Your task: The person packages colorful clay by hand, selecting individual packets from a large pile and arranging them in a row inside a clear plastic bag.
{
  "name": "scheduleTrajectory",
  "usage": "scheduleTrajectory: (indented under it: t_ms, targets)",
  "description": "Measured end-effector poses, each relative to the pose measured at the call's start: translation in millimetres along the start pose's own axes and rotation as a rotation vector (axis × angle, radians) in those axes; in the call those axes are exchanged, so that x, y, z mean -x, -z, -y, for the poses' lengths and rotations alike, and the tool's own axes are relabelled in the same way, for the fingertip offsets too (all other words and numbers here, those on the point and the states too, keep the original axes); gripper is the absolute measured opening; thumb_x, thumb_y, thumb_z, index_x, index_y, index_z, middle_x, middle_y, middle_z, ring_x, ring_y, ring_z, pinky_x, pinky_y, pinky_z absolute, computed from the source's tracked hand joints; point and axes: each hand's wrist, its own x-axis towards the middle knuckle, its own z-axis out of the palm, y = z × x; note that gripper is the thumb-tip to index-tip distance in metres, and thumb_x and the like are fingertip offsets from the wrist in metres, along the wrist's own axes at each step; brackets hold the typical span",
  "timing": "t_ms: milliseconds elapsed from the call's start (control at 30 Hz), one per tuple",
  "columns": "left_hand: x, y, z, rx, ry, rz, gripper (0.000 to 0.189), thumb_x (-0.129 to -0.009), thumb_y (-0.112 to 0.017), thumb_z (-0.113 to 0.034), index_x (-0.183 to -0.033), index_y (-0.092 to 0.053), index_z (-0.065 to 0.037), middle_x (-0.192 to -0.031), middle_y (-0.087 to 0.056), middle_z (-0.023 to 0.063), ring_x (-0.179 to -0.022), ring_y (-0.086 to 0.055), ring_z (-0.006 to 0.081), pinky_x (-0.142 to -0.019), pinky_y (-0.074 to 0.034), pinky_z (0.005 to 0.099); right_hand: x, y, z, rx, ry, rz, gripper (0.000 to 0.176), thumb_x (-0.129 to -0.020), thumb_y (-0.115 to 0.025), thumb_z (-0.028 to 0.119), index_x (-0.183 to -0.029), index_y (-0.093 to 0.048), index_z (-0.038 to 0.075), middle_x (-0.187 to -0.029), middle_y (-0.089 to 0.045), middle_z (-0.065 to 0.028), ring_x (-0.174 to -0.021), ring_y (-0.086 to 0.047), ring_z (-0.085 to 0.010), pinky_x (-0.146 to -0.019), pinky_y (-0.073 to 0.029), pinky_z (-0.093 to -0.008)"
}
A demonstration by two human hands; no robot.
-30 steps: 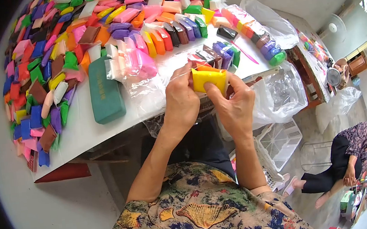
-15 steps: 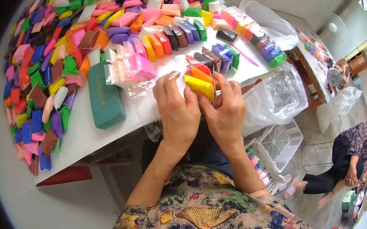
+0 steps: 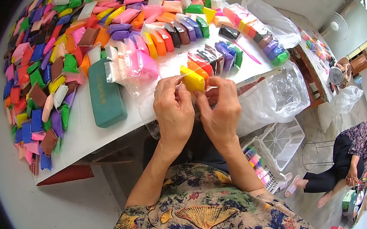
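Note:
A yellow packet [image 3: 193, 79] of soft wrapped material stands tilted between my two hands, in front of orange, red, brown, purple and green packets [image 3: 223, 55] lined up in a row. My left hand [image 3: 173, 111] is closed, its fingertips pinching the edge of a clear plastic bag beside the yellow packet. Curled at the packet's lower right side, my right hand [image 3: 220, 110] grips it with thumb and fingers; part of the contact is hidden. Left of the row, pink and white packets [image 3: 142, 65] lie under clear film.
A green case [image 3: 106, 94] lies on the white table [image 3: 78, 142] beside a large heap of coloured packets [image 3: 49, 53]. A filled packet row [image 3: 259, 33], a pink stick [image 3: 249, 52] and a plastic bag [image 3: 277, 99] are to the right. A person [image 3: 347, 159] sits beyond a white basket [image 3: 282, 146].
The yellow packet has tipped more upright and shifted slightly left and up. Both hands have moved a little left, and the packet row behind has spread to the right.

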Motion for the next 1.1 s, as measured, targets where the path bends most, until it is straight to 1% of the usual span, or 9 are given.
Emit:
scheduleTrajectory:
  t_ms: [133,233,367,467,667,767,1000,1033,1100]
  targets:
    - [-0.3,-1.8,0.0,-0.069,0.001,-0.019,0.021,-0.089,-0.054,0.001,-0.107,-0.062,0.008,-0.101,-0.063,0.0229,-0.092,-0.062,0.0396,-0.083,-0.050,0.0437,-8.7,-16.5,-9.6,0.183,0.155,-0.053,0.028,-0.082,-0.069,0.005,-0.106,-0.055,0.002,-0.094,-0.056,-0.0158,-0.079,-0.062,-0.0330,-0.066,-0.051,-0.0407]
    - [0.7,0.4,3.8,0.061,0.124,-0.006,0.023,-0.088,-0.054,0.001,-0.109,-0.062,0.009,-0.103,-0.063,0.0236,-0.095,-0.062,0.0408,-0.084,-0.050,0.0451,-10.4,-17.0,-1.8,0.341,0.196,-0.093,0.025,-0.082,-0.070,0.009,-0.102,-0.056,0.003,-0.088,-0.056,-0.0127,-0.076,-0.062,-0.0318,-0.063,-0.050,-0.0408]
    - [0.8,-2.0,7.0,-0.086,-0.035,-0.026,0.024,-0.092,-0.053,0.002,-0.114,-0.062,0.006,-0.104,-0.066,0.0178,-0.093,-0.067,0.0261,-0.081,-0.052,0.0340,-14.9,-23.8,-9.8,0.359,0.242,-0.180,0.027,-0.081,-0.076,0.014,-0.101,-0.060,0.006,-0.086,-0.061,-0.0088,-0.069,-0.063,-0.0276,-0.058,-0.048,-0.0381]
    - [-3.0,-1.8,6.1,0.013,0.022,0.011,0.025,-0.088,-0.053,0.001,-0.110,-0.061,0.009,-0.105,-0.064,0.0259,-0.096,-0.062,0.0428,-0.085,-0.050,0.0458,-11.2,-23.5,-7.4,0.347,0.213,-0.169,0.026,-0.081,-0.075,0.014,-0.101,-0.060,0.005,-0.085,-0.061,-0.0096,-0.071,-0.063,-0.0283,-0.059,-0.049,-0.0385]
    - [-4.8,3.0,-1.8,0.023,0.112,0.053,0.026,-0.088,-0.053,0.000,-0.111,-0.061,0.009,-0.105,-0.065,0.0262,-0.093,-0.063,0.0442,-0.085,-0.050,0.0467,-4.9,-10.9,-2.4,0.293,0.139,-0.066,0.020,-0.085,-0.071,0.015,-0.098,-0.061,0.004,-0.081,-0.060,-0.0109,-0.071,-0.063,-0.0299,-0.060,-0.049,-0.0399]
    - [-3.4,0.2,5.4,-0.017,0.030,0.028,0.026,-0.088,-0.053,-0.001,-0.112,-0.061,0.008,-0.105,-0.064,0.0267,-0.095,-0.062,0.0444,-0.086,-0.050,0.0472,-6.8,-12.8,-4.2,0.304,0.186,-0.027,0.019,-0.086,-0.070,0.016,-0.099,-0.063,0.005,-0.083,-0.064,-0.0106,-0.069,-0.064,-0.0300,-0.060,-0.050,-0.0401]
    - [-1.9,-5.6,2.7,-0.088,-0.045,0.035,0.029,-0.085,-0.053,0.000,-0.112,-0.060,0.009,-0.110,-0.061,0.0278,-0.099,-0.059,0.0453,-0.088,-0.048,0.0501,-36.4,20.0,41.1,0.130,0.074,0.019,0.011,-0.086,-0.071,0.011,-0.093,-0.065,0.004,-0.080,-0.065,-0.0094,-0.066,-0.065,-0.0295,-0.060,-0.050,-0.0359]
    - [-0.7,-8.8,2.8,-0.087,-0.070,0.043,0.030,-0.084,-0.052,0.000,-0.112,-0.060,0.009,-0.110,-0.061,0.0278,-0.098,-0.058,0.0456,-0.088,-0.048,0.0505,-48.1,14.2,41.3,0.136,0.238,-0.032,0.013,-0.085,-0.072,0.014,-0.091,-0.066,0.003,-0.080,-0.066,-0.0099,-0.065,-0.065,-0.0295,-0.059,-0.049,-0.0367]
    - [3.3,-15.0,4.6,-0.066,-0.079,0.078,0.032,-0.082,-0.052,0.001,-0.112,-0.060,0.006,-0.108,-0.060,0.0271,-0.097,-0.056,0.0453,-0.086,-0.047,0.0506,-72.1,-2.5,52.0,0.128,0.319,0.037,0.020,-0.086,-0.072,0.021,-0.085,-0.068,0.001,-0.073,-0.067,-0.0107,-0.059,-0.063,-0.0261,-0.056,-0.048,-0.0363]
